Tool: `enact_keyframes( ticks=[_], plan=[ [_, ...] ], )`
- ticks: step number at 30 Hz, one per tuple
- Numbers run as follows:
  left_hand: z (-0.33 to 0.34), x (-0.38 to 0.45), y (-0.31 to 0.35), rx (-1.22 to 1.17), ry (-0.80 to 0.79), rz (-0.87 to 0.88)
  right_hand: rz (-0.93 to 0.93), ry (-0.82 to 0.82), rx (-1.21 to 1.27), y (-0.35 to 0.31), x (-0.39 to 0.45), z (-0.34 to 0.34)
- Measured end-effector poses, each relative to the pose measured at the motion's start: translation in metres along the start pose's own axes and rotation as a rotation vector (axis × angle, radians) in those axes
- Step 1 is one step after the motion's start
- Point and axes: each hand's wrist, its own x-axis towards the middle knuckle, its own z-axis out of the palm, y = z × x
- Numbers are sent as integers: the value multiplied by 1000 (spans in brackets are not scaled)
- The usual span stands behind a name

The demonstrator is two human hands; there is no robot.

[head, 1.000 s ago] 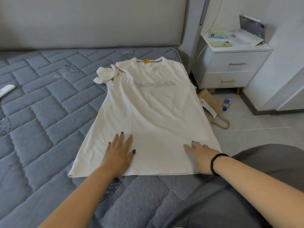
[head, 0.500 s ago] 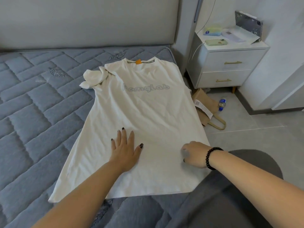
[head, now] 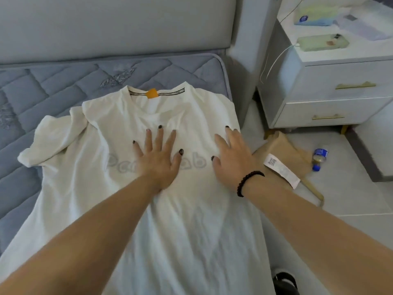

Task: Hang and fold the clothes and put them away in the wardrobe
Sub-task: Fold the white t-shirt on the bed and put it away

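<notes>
A cream T-shirt (head: pixel 187 220) with grey lettering and an orange neck tag lies spread face up on the blue-grey quilted mattress (head: pixel 53 86), collar towards the headboard. Its left sleeve is bunched and folded over. My left hand (head: pixel 158 160) presses flat on the chest, fingers spread, covering part of the lettering. My right hand (head: pixel 231 158), with a black bead bracelet on the wrist, lies flat on the shirt's right side near the mattress edge, fingers straight.
A white nightstand (head: pixel 331 81) with two gold-handled drawers stands right of the bed, with a phone on a cable and tissues on top. On the tiled floor lie a brown paper bag (head: pixel 285 154) and a small bottle (head: pixel 320 159). A grey padded headboard (head: pixel 106 26) stands behind.
Both hands slid up the shirt from the hem area to the chest. The right hand, curled half a second ago, now lies flat. The view has moved closer to the collar.
</notes>
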Motion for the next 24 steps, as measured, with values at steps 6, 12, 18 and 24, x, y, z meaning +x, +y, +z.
enact_keyframes(
  ticks=[6, 12, 18, 24],
  plan=[
    [19, 6, -8, -23, 78, 14, 9, 39, 86, 29, 45, 27],
    [11, 9, -3, -44, 15, 11, 99, 27, 243, 25, 48, 23],
    [20, 9, -7, -29, 49, 28, 98, 127, 254, 24, 44, 34],
    [20, 5, -8, -42, 78, 13, 622, 360, 694, 30, 22, 43]
  ],
)
